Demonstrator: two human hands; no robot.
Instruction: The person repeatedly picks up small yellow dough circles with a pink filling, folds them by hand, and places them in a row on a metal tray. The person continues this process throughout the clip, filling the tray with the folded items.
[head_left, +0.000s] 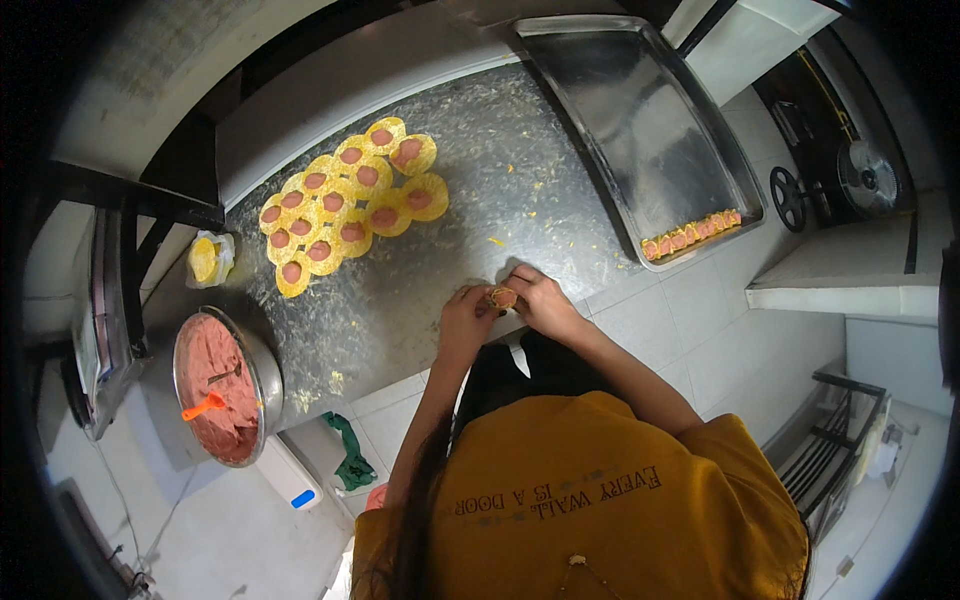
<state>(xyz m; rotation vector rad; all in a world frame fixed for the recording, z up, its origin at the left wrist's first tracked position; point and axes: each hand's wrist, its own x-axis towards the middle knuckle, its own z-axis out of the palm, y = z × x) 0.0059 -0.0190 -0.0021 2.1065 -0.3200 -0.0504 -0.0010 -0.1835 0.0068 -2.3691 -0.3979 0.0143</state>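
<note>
Near the front edge of the table, my left hand (466, 318) and my right hand (545, 302) meet around a small dumpling (503, 298). Its yellow wrapper is gathered round a pink meat filling that shows at the top. Fingers of both hands are closed on its sides. Beyond my left hand, round yellow wrappers (424, 197) lie overlapping in rows, each with a lump of pink filling. A row of finished-looking dumplings (692, 235) stands along the near end of a large metal tray (640, 110) at the right.
A steel bowl (268, 385) of pink filling stands at the left, an orange-handled tool (204, 406) stuck in it. Behind it sits a plastic bag of yellow wrappers (208, 260). Scraps dot the dark speckled tabletop (470, 120). A fan (866, 178) stands far right.
</note>
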